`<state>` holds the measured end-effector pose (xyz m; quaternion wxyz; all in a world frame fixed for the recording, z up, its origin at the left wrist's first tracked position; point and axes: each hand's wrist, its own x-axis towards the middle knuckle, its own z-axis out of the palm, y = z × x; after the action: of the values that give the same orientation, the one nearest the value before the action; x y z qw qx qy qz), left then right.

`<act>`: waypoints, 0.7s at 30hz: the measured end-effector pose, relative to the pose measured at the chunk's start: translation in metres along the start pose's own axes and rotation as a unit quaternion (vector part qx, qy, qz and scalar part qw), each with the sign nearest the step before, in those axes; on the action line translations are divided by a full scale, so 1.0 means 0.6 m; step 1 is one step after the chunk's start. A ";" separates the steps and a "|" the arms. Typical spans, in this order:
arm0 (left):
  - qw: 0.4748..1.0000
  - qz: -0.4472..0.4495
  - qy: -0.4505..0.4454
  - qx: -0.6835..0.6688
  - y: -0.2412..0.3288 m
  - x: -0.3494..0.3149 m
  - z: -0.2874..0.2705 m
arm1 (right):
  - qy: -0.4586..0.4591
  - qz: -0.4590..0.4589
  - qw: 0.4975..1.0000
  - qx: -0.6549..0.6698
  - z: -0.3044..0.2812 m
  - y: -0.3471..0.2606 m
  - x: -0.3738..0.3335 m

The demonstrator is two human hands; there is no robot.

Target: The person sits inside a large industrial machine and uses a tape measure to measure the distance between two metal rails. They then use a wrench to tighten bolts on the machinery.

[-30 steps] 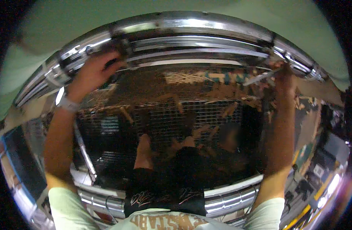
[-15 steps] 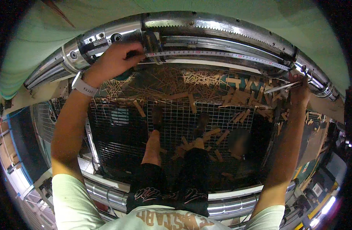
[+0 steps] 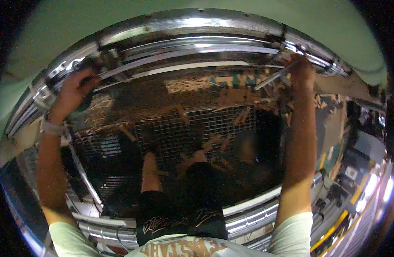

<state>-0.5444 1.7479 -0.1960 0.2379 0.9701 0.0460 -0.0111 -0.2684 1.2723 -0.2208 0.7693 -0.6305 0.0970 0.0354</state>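
Observation:
A steel tape measure (image 3: 162, 55) lies stretched along a long shiny metal shaft (image 3: 175, 25), its blade blurred by motion. My left hand (image 3: 74, 90), with a pale band on the wrist, is at the tape's left end, thumb and fingers pinched on it. My right hand (image 3: 303, 73) is closed by the tape's right end, close against the shaft. A slim silver metal tool (image 3: 270, 80) sticks out of it toward the lower left; its exact kind is unclear. The right fingers are partly hidden and blurred, so whether they also grip the tape does not show.
Below the shaft, a ledge holds many thin wood-coloured strips (image 3: 190, 84). More strips lie on the metal grating (image 3: 175, 141) around my feet. Metal rollers (image 3: 252, 220) run behind my legs. Pale green sheeting (image 3: 132, 15) lies beyond the shaft.
The whole view has swung, so shaft and hands appear further left and the picture is blurrier. Both hands stay at the tape's two ends, and the silver tool remains in my right hand.

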 end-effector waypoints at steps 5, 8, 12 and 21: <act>0.999 -0.007 -0.031 -0.032 -0.001 0.014 0.000 | -0.004 0.023 0.997 -0.070 -0.029 -0.010 0.004; 0.997 -0.020 -0.054 -0.047 0.001 0.014 -0.004 | -0.008 0.018 0.999 -0.030 -0.002 -0.007 -0.006; 0.999 0.027 0.015 -0.008 0.005 -0.001 -0.001 | -0.058 -0.076 0.951 -0.295 0.003 -0.001 0.006; 0.993 0.072 -0.036 -0.086 -0.017 0.006 -0.004 | -0.091 -0.042 0.946 -0.309 -0.113 -0.012 0.048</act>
<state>-0.5414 1.7582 -0.1985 0.3223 0.9458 -0.0314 -0.0245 -0.2461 1.2025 -0.2324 0.5427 -0.8351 -0.0159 0.0882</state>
